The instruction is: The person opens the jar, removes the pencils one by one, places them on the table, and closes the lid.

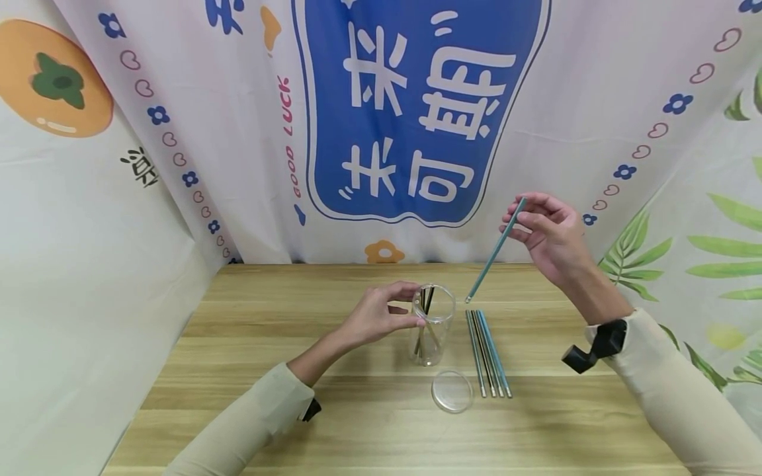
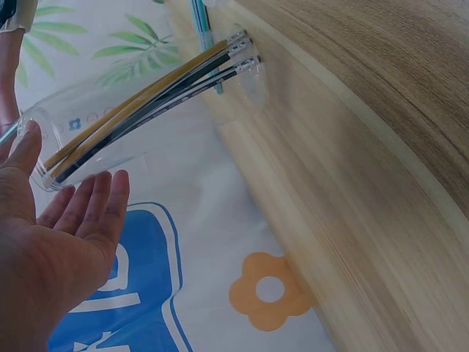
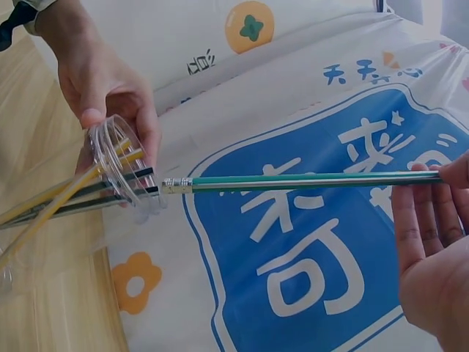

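Teal pencil [image 1: 495,252] hangs ferrule end down, just beside the clear jar [image 1: 442,334] — right hand [image 1: 550,235], fingers clamped on its upper part. Left hand [image 1: 383,309] pinches the rim. I'd steepen the pencil, enter right of the pencils inside [image 2: 139,108], jar held steady on the counter [image 1: 268,344].

Lower frame, table [image 1: 238,370]: jar [image 1: 446,330] at centre, pencils [image 1: 428,301] in it; lid [image 1: 452,391] below; pencil row [image 1: 488,354] right. Cloth [image 1: 506,165] behind.
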